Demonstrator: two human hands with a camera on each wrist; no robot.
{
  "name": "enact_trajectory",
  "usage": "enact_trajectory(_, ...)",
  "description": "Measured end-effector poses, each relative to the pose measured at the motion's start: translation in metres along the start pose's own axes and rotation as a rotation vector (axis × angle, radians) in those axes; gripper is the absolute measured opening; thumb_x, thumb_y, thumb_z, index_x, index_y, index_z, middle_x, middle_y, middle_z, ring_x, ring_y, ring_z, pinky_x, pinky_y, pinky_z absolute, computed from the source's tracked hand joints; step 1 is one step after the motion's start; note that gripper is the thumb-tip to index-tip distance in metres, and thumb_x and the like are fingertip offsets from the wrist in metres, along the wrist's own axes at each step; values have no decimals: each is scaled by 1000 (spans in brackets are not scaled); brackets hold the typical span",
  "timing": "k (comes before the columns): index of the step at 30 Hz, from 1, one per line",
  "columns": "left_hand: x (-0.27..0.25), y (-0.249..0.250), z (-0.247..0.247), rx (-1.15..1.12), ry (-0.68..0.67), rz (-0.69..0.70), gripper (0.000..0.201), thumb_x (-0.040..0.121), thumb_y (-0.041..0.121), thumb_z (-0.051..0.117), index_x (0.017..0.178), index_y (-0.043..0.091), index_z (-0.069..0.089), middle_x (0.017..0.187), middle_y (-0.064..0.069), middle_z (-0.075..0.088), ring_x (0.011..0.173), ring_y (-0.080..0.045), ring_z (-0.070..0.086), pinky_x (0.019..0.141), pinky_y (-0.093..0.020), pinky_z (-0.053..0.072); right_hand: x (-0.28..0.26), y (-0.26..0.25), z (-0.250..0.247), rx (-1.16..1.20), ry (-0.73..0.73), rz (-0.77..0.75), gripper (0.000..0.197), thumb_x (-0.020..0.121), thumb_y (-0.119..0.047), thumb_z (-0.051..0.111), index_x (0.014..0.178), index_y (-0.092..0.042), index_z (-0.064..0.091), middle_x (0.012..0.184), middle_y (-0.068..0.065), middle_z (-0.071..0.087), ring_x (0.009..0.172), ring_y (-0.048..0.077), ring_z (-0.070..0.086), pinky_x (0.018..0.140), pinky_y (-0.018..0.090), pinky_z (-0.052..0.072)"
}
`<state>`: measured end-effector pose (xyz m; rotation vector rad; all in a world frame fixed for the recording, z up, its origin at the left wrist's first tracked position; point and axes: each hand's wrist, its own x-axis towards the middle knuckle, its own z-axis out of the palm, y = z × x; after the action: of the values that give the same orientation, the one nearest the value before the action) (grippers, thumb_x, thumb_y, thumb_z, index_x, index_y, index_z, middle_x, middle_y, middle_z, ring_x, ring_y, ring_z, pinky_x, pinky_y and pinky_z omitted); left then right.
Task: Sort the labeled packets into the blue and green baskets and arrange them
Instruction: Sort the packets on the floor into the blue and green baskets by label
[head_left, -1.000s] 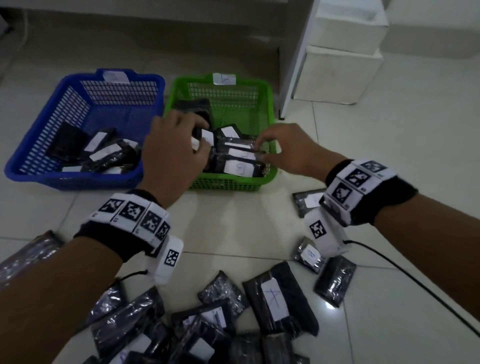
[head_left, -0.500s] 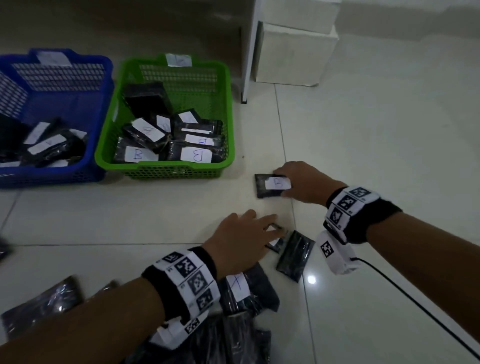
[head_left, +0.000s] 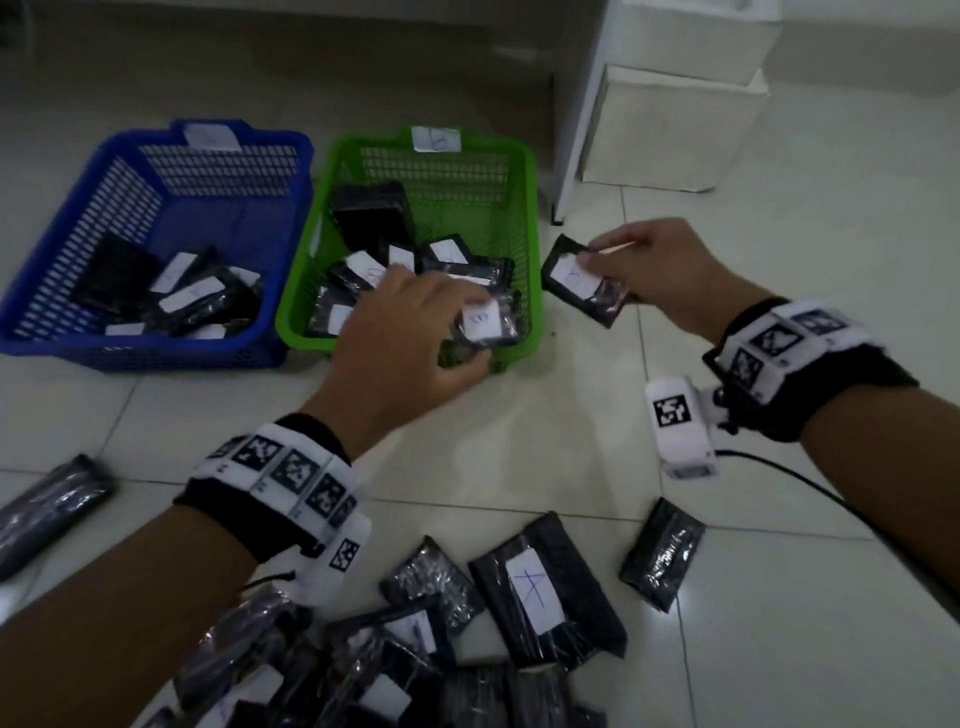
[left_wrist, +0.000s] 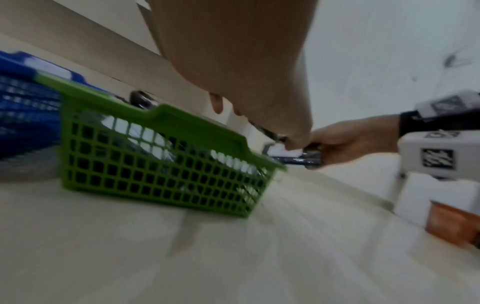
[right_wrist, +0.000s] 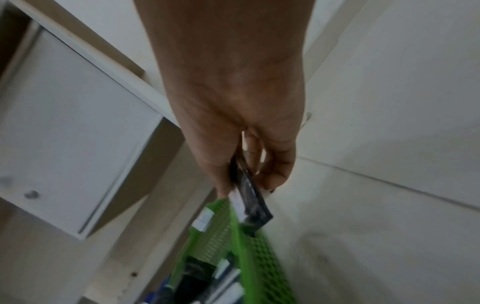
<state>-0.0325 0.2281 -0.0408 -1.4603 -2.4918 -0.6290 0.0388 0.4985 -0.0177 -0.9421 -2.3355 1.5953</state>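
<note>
While left hand pinches packet over green basket, second packet in right grip.

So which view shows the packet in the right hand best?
The head view: the packet shows its whole face and white label, pinched by the right hand beside the green basket. The right wrist view shows it edge-on; the left wrist view shows it small and partly hidden.

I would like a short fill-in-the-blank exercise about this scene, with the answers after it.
1. The left hand holds a packet over the ____ basket.
2. The right hand holds a second packet to the ____ of that basket.
3. The blue basket stands on the green one's ____ side.

Answers: green; right; left
</note>
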Motion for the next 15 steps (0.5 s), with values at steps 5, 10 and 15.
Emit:
enact_trajectory(5, 23, -48, -15, 18, 46, -267, 49, 88, 45, 69, 131, 24, 56, 112, 0, 66, 105, -28, 51, 84, -40, 45, 34, -49, 0, -215, 230, -137, 16, 76, -27, 82, 87, -17, 78, 81, 4, 71, 76, 14, 67, 80, 33, 58)
enact_trajectory(10, 47, -67, -4, 40, 7, -287, 49, 87, 42, 71, 131, 24, 56, 120, -2, 65, 110, -29, 55, 91, -48, 51, 40, -63, 29, -211, 221, -189, 10, 75, -28, 82, 76, -24, 73, 79, -1, 69, 67, 7, 62, 71, 24, 56)
enact_trajectory(15, 58, -67, 11, 74, -149, -393, 57, 93, 36, 67, 142, 14, 48, 135, -13, 58, 123, -38, 47, 98, -51, 47, 33, -36, 81, -353, 139, -133, 12, 78, -23, 82, 82, -23, 71, 81, -6, 63, 75, 7, 62, 72, 16, 54)
